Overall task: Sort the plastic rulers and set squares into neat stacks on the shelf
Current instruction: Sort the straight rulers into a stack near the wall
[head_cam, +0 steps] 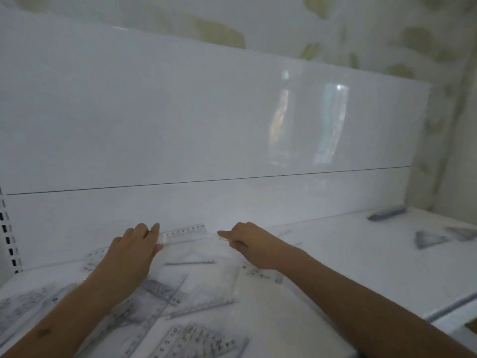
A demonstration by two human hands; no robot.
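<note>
Head view: left hand [134, 250] and right hand [247, 244] pinching ends of clear ruler [183, 232] at far shelf [348, 259] edge. Near-left pile [165, 306] unsorted (most work left); few set squares [430, 239] far right.

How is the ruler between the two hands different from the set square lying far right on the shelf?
The ruler is a long straight strip; the set square is a triangle. The ruler is by the back panel, between both hands; the set square lies alone, untouched. The ruler looks clearer, the set square greyer. Both are see-through plastic.
</note>
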